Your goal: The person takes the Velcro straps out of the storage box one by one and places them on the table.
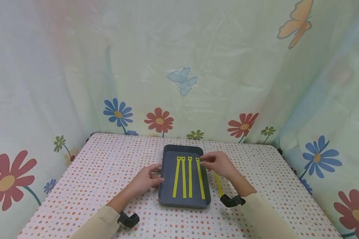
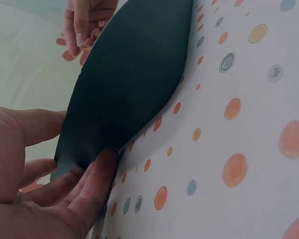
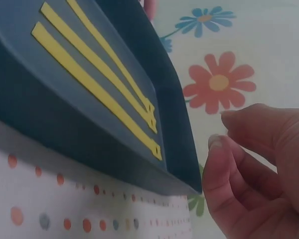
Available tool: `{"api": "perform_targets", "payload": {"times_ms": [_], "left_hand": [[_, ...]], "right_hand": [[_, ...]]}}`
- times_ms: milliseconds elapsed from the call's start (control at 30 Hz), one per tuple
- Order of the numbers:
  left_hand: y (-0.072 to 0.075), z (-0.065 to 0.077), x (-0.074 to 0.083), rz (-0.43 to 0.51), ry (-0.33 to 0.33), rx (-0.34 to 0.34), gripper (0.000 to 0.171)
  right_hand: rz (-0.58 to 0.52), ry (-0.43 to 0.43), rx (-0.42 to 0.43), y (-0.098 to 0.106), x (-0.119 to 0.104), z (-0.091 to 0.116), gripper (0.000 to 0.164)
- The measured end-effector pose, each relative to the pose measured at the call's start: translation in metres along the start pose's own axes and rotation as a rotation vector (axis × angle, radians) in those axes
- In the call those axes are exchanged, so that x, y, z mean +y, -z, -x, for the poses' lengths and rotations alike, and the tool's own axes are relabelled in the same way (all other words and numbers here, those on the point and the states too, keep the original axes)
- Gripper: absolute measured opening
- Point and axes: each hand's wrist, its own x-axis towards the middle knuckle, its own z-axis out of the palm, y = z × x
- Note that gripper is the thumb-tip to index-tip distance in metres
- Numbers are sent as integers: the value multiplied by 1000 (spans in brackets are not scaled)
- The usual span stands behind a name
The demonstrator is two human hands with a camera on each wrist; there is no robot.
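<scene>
A dark grey tray [image 1: 183,203] lies on the table, with several yellow cable tie straps [image 1: 190,177] laid lengthwise inside, slotted heads toward the far end. My left hand [image 1: 145,179] is at the tray's left side, loosely spread; in the left wrist view its fingertips [image 2: 105,162] rest against the outer wall. Over the tray's right rim hovers my right hand [image 1: 216,163], close to the head of the rightmost strap. In the right wrist view its thumb and forefinger are apart, nothing between them. Another yellow strap [image 1: 218,185] lies outside the tray, partly hidden by the right hand and wrist.
The table is covered by a dotted cloth [image 1: 113,159]. A hanging cloth with flowers and butterflies [image 1: 183,81] encloses it at the back and both sides. Each wrist wears a black camera band [image 1: 128,219].
</scene>
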Motion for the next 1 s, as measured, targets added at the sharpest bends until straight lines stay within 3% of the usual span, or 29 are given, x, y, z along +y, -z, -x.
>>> {"api": "perform_targets", "payload": {"times_ms": [267, 667, 1000], "left_hand": [[1, 0, -1, 0, -8, -3, 69], [2, -1, -2, 13, 0, 0, 69], [3, 0, -1, 24, 2, -25, 69]], "right_hand": [[64, 115, -151, -10, -15, -17, 24], [262, 378, -337, -30, -27, -48, 20], [365, 462, -483, -49, -34, -62, 21]]}}
